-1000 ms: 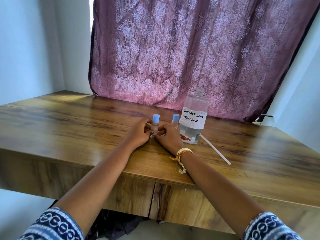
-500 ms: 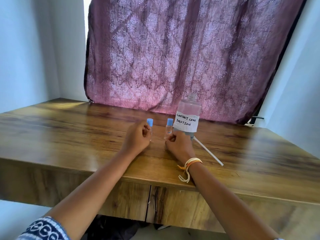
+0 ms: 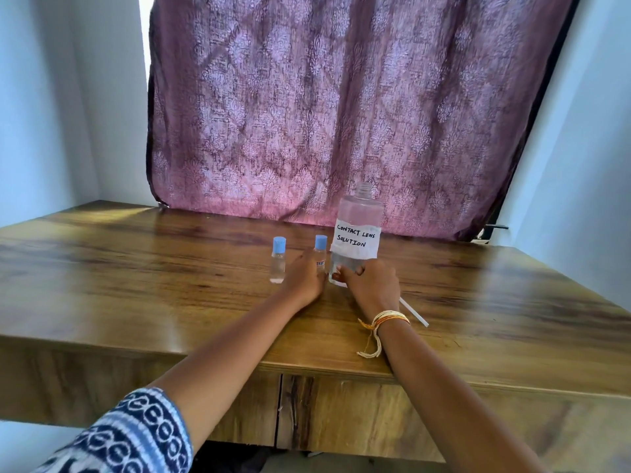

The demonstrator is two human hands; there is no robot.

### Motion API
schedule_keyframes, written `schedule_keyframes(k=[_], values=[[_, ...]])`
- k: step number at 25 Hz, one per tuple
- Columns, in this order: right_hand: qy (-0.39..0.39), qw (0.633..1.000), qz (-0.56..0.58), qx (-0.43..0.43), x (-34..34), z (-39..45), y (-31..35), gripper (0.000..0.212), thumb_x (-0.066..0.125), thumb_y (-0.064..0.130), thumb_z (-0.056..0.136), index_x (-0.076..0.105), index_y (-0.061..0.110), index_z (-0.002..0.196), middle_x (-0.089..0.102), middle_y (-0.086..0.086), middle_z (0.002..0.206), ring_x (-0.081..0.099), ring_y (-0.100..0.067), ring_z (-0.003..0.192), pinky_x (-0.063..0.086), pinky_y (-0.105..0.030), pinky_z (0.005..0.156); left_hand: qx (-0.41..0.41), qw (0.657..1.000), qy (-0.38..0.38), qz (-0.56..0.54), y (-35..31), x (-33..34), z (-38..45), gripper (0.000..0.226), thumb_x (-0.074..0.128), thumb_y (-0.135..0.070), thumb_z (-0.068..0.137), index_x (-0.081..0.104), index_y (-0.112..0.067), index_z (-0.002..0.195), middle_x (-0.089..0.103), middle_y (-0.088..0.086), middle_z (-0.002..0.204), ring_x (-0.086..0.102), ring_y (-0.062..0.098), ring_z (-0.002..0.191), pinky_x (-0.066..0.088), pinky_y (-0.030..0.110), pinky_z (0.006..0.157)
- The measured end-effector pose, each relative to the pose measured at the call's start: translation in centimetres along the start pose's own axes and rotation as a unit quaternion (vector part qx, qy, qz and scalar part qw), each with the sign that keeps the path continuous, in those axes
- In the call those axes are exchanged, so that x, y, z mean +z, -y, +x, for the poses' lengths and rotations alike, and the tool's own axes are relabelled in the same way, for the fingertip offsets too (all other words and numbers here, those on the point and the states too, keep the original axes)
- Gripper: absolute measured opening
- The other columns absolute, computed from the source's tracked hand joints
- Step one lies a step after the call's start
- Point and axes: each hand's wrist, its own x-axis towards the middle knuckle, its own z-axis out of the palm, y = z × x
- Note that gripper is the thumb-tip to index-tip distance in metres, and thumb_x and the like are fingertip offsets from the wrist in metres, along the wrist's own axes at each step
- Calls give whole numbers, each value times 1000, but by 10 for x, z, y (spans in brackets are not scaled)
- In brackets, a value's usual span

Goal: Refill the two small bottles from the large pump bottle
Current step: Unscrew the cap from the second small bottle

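Observation:
A large clear bottle (image 3: 358, 233) labelled "CONTACT LENS SOLUTION" stands on the wooden table (image 3: 136, 285). Its threaded neck is open, with no pump on it. Two small clear bottles with blue caps stand to its left. The left small bottle (image 3: 278, 264) stands free. My left hand (image 3: 305, 279) is curled around the lower part of the right small bottle (image 3: 320, 249). My right hand (image 3: 372, 286) has its fingers closed on the base of the large bottle.
A thin white tube (image 3: 414, 315) lies on the table just right of my right wrist. A purple patterned curtain (image 3: 341, 114) hangs behind the bottles. The table's front edge (image 3: 341, 370) is near me; walls close in left and right.
My left hand left the left small bottle and shifted right to the right small bottle. My right hand shifted from that bottle to the base of the large bottle.

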Motion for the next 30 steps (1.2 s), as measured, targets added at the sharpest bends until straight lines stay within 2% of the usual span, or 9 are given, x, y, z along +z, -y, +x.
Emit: schedule_keyframes(k=[3, 8, 12, 14, 16, 19, 21, 25, 30], values=[[4, 1000, 12, -7, 0, 3, -5, 31, 70, 43, 77, 61, 14, 69, 63, -6, 65, 65, -30, 71, 45, -32, 58, -37, 999, -30, -23, -7, 10, 11, 47, 55, -16, 92, 39, -6, 135, 60, 16, 124, 57, 32, 114, 43, 33, 83], [13, 1000, 10, 0, 6, 3, -8, 33, 69, 45, 74, 63, 13, 70, 60, -4, 62, 62, -27, 66, 38, -27, 56, -57, 994, -66, -68, 0, 11, 13, 25, 65, -16, 85, 58, -7, 107, 68, 13, 105, 62, 28, 101, 41, 28, 76], [32, 997, 76, -6, 0, -1, -6, 19, 70, 28, 73, 60, 19, 59, 60, 2, 57, 62, -20, 63, 45, -28, 59, -41, 992, -66, -104, 0, -2, -6, 15, 68, -11, 76, 59, -12, 88, 63, 0, 85, 59, 15, 83, 42, 20, 67], [41, 984, 174, -9, -2, -5, -2, 5, 70, 17, 72, 66, 19, 74, 66, 1, 69, 65, -18, 72, 52, -31, 68, -18, 993, -37, -114, 4, -9, -15, 17, 72, -10, 75, 62, -14, 89, 63, -4, 81, 61, 10, 77, 43, 9, 62], [56, 962, 268, -22, -3, -11, 4, 16, 70, 10, 74, 67, 15, 89, 68, -1, 80, 67, -17, 76, 55, -31, 71, 7, 992, -2, -125, 7, -14, -23, 20, 75, -13, 76, 65, -15, 93, 65, -4, 81, 61, 7, 75, 43, 4, 59], [68, 940, 330, -59, -8, -16, 11, 23, 78, 13, 75, 68, 10, 95, 68, 0, 81, 64, -3, 69, 51, -16, 63, 51, 987, 32, -148, 3, -17, -30, 23, 75, -15, 78, 67, -15, 100, 69, 1, 85, 64, 11, 79, 46, 6, 62], [70, 933, 348, -63, -10, -18, 12, 25, 83, 18, 72, 70, 8, 91, 70, -1, 79, 63, 1, 65, 49, -13, 60, 68, 985, 54, -149, 1, -17, -31, 21, 74, -13, 80, 66, -16, 100, 68, -2, 84, 65, 11, 79, 48, 10, 66], [76, 924, 371, -46, -8, -14, 11, 28, 85, 17, 69, 71, 1, 88, 72, -8, 82, 67, -7, 70, 51, -16, 62, 62, 984, 57, -154, 3, -17, -29, 20, 78, -20, 76, 70, -15, 94, 73, 3, 86, 70, 15, 81, 54, 26, 73], [84, 918, 383, -63, -6, -10, 11, 22, 79, 7, 75, 71, -4, 93, 72, -15, 89, 68, -13, 74, 58, -24, 73, 51, 986, 64, -146, 4, -17, -27, 16, 78, -20, 77, 75, -15, 92, 74, -2, 85, 68, 9, 78, 51, 24, 75]])
